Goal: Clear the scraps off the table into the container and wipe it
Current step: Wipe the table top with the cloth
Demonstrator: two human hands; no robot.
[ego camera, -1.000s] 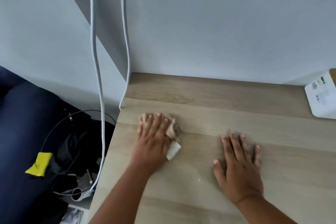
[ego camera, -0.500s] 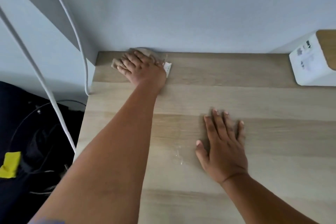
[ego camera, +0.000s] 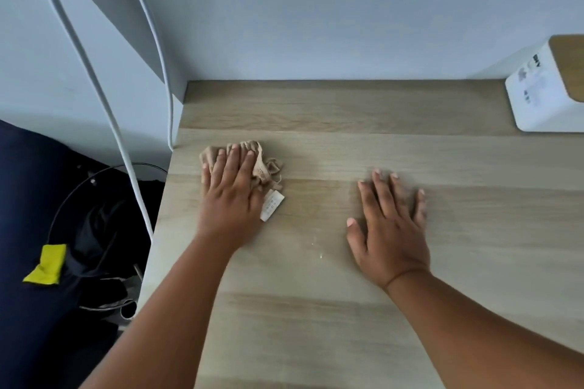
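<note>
Left hand (ego camera: 232,199) flat, fingers straight, pressing crumpled beige cloth (ego camera: 262,164) onto desk (ego camera: 347,309) near left edge; cloth pokes out past fingertips. Right hand (ego camera: 390,230) flat, grip apart, holding nothing.

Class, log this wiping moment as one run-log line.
phase: wiping | left hand: presses beige cloth flat on wooden table | right hand: flat on table, braced | white specks: left between hands

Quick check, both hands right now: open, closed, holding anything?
Left hand: open, straight fingers pressing the beige cloth on the table.
Right hand: open, flat on the table, holding nothing.
</note>
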